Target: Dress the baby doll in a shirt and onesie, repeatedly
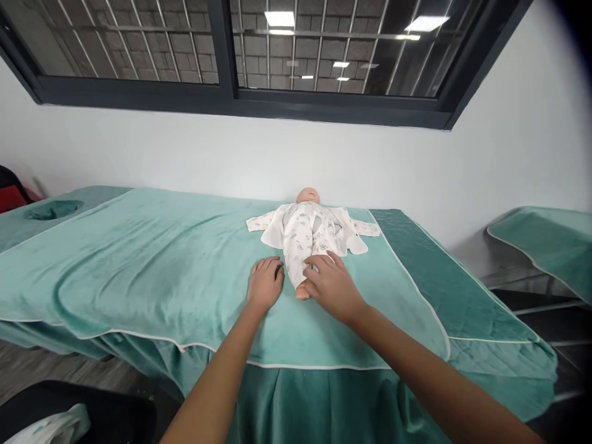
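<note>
A baby doll (306,229) in a white patterned romper lies on its back on a teal towel (185,259), head toward the wall. My left hand (264,283) rests on the towel just left of the doll's legs, fingers loosely curled and holding nothing. My right hand (332,285) lies over the doll's lower legs near its bare foot (302,292), fingers bent around the romper's leg cloth. Both my forearms reach in from the bottom edge.
The towel covers a teal massage bed (435,290) against a white wall below a dark-framed window (240,98). A second teal bed (546,246) stands at the right. A red thing (12,196) sits far left, and a dark seat with white cloth (69,419) is at the bottom left.
</note>
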Available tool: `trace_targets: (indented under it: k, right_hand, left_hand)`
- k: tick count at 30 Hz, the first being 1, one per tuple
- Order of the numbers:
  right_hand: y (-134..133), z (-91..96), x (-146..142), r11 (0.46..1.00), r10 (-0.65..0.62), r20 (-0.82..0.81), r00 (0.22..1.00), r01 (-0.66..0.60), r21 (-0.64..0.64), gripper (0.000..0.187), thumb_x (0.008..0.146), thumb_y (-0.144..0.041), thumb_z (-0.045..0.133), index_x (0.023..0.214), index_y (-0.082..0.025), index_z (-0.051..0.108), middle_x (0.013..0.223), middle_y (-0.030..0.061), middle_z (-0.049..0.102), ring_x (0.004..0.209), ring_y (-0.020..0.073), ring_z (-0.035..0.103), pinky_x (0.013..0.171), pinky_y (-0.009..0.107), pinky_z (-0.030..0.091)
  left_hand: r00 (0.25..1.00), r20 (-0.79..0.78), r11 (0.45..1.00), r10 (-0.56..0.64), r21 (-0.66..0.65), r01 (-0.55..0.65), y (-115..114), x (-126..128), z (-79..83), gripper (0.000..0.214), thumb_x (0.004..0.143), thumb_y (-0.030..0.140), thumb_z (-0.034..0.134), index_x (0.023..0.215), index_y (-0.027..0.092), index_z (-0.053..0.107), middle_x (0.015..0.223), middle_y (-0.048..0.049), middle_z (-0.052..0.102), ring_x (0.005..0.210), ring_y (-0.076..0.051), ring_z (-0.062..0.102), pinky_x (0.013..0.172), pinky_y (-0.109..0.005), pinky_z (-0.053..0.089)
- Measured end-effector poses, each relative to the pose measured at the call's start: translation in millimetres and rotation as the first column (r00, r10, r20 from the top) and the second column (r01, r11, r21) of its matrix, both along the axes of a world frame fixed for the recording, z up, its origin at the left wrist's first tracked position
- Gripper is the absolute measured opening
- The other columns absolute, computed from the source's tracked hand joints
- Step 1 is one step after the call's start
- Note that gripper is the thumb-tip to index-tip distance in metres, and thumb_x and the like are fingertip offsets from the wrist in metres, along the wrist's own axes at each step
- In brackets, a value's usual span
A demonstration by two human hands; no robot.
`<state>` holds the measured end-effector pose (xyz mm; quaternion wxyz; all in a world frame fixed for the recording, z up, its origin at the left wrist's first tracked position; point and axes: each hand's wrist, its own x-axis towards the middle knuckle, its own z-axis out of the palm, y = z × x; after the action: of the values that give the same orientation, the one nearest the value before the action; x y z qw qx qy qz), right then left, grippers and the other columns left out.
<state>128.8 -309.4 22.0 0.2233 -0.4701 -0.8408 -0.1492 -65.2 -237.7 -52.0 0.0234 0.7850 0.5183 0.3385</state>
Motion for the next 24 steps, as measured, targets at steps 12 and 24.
trace_targets:
  k: [12, 24]
  right_hand:
    - [-14, -8.9, 15, 0.987, -0.051, -0.183, 0.982, 0.022, -0.157, 0.018, 0.089, -0.014, 0.053, 0.105, -0.021, 0.059, 0.126, 0.0087, 0.060, 0.115, 0.0237, 0.057, 0.091, 0.039, 0.046]
    - [-11, -34.0, 3, 0.983, -0.158, -0.118, 0.980, 0.146, -0.107, 0.011, 0.089, -0.017, 0.056, 0.095, -0.019, 0.064, 0.131, 0.0115, 0.061, 0.118, 0.0279, 0.054, 0.102, 0.048, 0.039]
  left_hand:
    - [1.000, 0.012, 1.000, 0.002, -0.026, -0.002, 1, -1, 0.2, 0.022, 0.091, 0.021, 0.048, 0.104, 0.025, 0.066, 0.122, -0.0037, 0.067, 0.115, -0.024, 0.058, 0.102, -0.042, 0.042]
    - [1.000, 0.011, 0.999, 0.008, -0.037, -0.007, 1, 1, 2.2, 0.023, 0.091, 0.021, 0.047, 0.104, 0.025, 0.066, 0.124, -0.0041, 0.067, 0.117, -0.024, 0.058, 0.101, -0.043, 0.042]
